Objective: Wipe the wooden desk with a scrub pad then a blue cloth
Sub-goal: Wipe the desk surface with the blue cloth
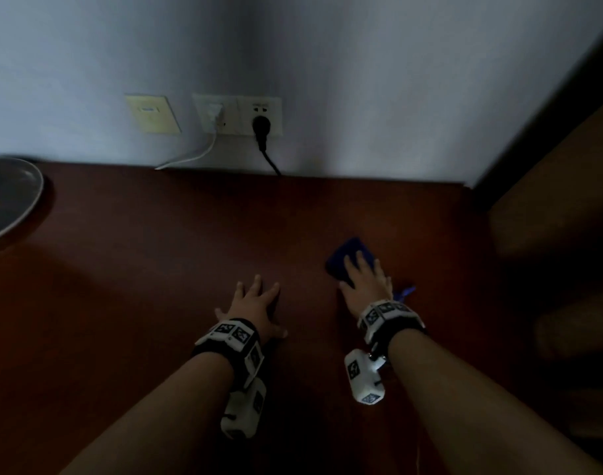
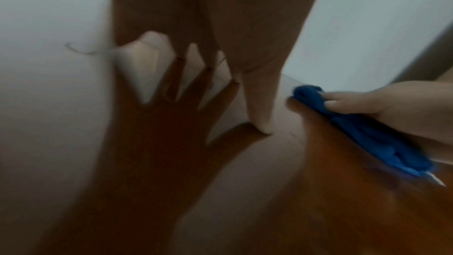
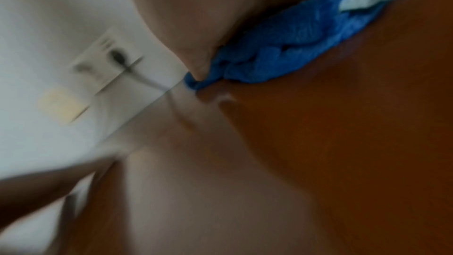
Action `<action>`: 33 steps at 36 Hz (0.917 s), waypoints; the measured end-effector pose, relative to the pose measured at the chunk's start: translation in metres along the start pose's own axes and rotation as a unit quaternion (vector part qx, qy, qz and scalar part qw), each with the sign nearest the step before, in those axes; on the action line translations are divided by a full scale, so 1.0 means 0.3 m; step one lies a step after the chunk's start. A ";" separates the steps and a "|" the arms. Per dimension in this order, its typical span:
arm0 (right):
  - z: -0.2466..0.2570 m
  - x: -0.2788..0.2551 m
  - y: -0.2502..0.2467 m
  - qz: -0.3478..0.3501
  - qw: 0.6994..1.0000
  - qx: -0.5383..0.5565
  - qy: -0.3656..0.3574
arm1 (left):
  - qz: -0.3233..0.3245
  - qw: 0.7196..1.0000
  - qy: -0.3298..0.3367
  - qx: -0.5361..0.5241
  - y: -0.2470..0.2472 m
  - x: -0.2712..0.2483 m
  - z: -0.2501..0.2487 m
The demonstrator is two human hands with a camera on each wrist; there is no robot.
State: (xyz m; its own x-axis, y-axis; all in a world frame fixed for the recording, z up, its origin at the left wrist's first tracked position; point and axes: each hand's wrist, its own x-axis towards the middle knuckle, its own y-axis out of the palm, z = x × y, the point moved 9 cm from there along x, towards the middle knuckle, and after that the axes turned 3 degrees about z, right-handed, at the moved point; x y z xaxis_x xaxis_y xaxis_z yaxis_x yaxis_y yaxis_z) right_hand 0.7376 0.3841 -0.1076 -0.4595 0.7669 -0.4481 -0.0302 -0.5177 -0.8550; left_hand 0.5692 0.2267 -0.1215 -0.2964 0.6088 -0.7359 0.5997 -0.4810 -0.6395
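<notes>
Head: left hand (image 1: 255, 308) flat, fingers spread on wooden desk (image 1: 156, 269), holding nothing; right hand (image 1: 363, 279) flat, pressing blue cloth (image 1: 344, 257) mid-desk, bare wood out to wall edge. Left wrist: cloth under straight fingers (image 2: 343, 102). Right wrist: blurred, cloth bunched under palm.

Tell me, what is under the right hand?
The blue cloth lies under the right hand, flat on the wooden desk. The cloth's middle part is covered by the hand.

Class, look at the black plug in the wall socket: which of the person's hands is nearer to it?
Left. The left hand lies flat almost straight below the black plug; the right hand, pressing the blue cloth, sits off to its right.
</notes>
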 end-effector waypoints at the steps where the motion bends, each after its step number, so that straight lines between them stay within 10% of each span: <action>1: 0.034 -0.004 0.013 0.001 1.000 -0.015 -0.028 | -0.003 1.000 0.002 0.004 -0.007 -0.006 -0.003; 14: 0.101 -0.164 0.034 0.133 0.943 0.005 -0.305 | -0.006 1.000 -0.008 0.000 -0.057 -0.008 0.005; 21: -0.482 -0.116 -0.258 -0.161 0.967 0.200 -0.004 | -0.019 1.000 -0.006 0.014 -0.110 0.021 0.047; 26: -0.771 -0.084 -0.204 -0.097 0.940 0.171 0.279 | -0.017 1.000 0.000 0.025 -0.143 0.057 0.055; 33: -0.578 0.068 -0.212 -0.087 0.934 0.154 0.311 | -0.028 0.999 0.006 0.030 -0.208 0.125 0.072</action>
State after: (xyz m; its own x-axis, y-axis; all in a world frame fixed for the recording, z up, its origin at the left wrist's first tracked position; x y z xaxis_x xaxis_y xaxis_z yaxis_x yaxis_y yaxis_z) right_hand 0.8839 0.4985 -0.1076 0.1780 0.8722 -0.4555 -0.3544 -0.3750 -0.8566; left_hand 0.5046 0.2660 -0.1140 -0.3180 0.6434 -0.6964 0.5377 -0.4826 -0.6914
